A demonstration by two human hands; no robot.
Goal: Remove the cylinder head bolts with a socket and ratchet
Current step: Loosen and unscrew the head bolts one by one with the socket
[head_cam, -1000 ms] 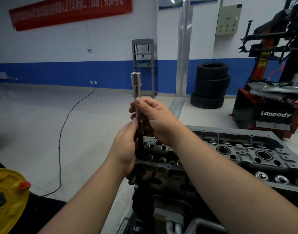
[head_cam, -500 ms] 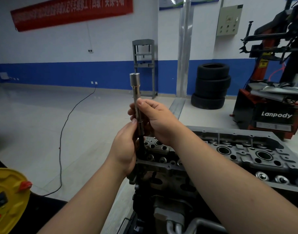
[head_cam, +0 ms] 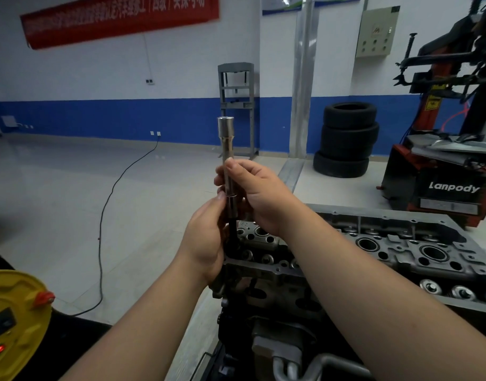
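Workshop floor (head_cam: 57, 202) behind; we pinch the upright socket extension (head_cam: 227, 160) with right hand (head_cam: 259, 193) above, left hand (head_cam: 206, 240) gripping below, over the cylinder head (head_cam: 387, 251).

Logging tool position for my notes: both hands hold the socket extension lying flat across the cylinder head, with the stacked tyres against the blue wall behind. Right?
Not quite. The head view shows the socket extension standing roughly upright, not flat; the left hand and right hand grip it above the cylinder head. The stacked tyres are indeed by the blue wall.
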